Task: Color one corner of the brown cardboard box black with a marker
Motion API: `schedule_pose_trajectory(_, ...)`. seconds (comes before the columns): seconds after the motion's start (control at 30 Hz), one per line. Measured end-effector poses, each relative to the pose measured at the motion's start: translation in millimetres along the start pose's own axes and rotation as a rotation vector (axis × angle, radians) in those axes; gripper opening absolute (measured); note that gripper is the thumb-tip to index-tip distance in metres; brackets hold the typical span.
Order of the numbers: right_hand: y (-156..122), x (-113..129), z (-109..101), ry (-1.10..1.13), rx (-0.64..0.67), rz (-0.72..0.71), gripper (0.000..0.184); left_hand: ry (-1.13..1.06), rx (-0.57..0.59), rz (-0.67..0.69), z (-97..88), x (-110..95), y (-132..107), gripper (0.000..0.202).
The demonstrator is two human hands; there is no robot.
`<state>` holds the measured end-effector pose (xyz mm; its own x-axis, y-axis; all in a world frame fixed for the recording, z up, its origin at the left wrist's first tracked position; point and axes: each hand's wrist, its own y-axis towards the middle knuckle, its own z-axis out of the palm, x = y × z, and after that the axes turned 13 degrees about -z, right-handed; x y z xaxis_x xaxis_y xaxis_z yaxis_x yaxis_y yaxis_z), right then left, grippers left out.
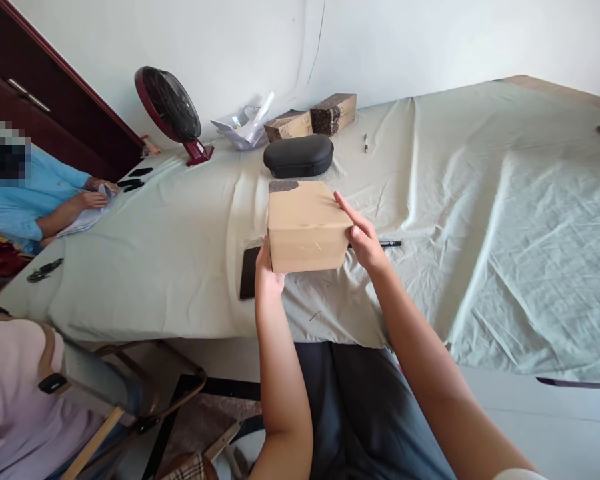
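A plain tan cardboard box (305,210) is gripped between two bare hands over the near side of a cloth-covered table (180,267).
Taking the box as the clock's centre: at eight, the left hand (269,270) clasps its lower left corner, some fingers hidden; at three, the right hand (363,237) presses its right side, fingers extended along it; whether the box touches the pale grey-green cloth, I cannot tell. Just beside the left hand, also towards eight, lies a flat dark rectangular object (249,273); at three, a slim black pen (392,244) partly behind the right hand. Farther, at twelve, sits a black oval zip case (299,157); beyond it, two brown printed cardboard boxes (334,115); between ten and eleven, a dark-red round fan (168,103).
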<state>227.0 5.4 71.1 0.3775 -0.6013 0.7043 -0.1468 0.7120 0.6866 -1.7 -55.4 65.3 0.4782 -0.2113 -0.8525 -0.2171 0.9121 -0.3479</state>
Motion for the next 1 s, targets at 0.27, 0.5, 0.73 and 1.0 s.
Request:
schedule_pose_trajectory(0.27, -0.7, -0.3, 0.1, 0.004, -0.043, 0.025, 0.066, -0.018, -0.098, 0.032, 3.3, 8.2, 9.3, 0.054)
schedule_pose_trajectory(0.5, -3.4, -4.2, -0.8, 0.087, -0.014, 0.073, 0.075, 0.074, 0.058, 0.088, 16.0, -12.0, -21.3, 0.055)
schedule_pose_trajectory(0.73, -13.5, -11.6, 0.4, 0.072, -0.088, 0.244, 0.109, 0.240, 0.233, 0.382, 12.9, -10.9, -22.8, 0.063)
schedule_pose_trajectory(1.0, -11.8, -8.0, 1.0, -0.128, 0.097, 0.116, 0.121, 0.199, 0.118, 0.579, 26.2, -18.0, -38.9, 0.073)
